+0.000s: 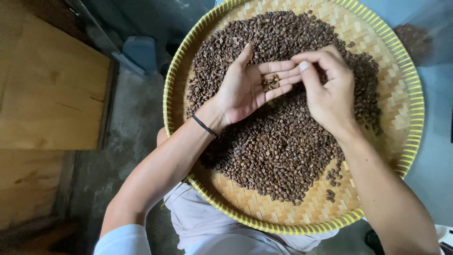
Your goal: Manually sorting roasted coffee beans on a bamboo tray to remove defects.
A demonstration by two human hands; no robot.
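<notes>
Two hands: both work above a wide heap of dark beans, with a wooden board off to the left.
Wooden board: flat, pale brown, smooth-grained, well apart from the tray, grey concrete floor between them.
Tray: round, shallow, woven of pale bamboo strips in a herringbone pattern, yellow-banded rim; it rests over the person's lap.
Beans: small, oval, matt brown, heaped across the tray's middle, thinning to strays at the lower right.
Left hand: palm up and open, fingers lying toward the right, a thin black band at the wrist.
Picked beans: a small cluster resting on the left fingers, above the heap.
Right hand: palm down, fingers curled, tips pinched together just beside the picked beans; whether a bean sits between them, I cannot tell.
Key relation: the cluster lies directly left of the right fingertips, nearly touching; the right hand is the nearer free one.
</notes>
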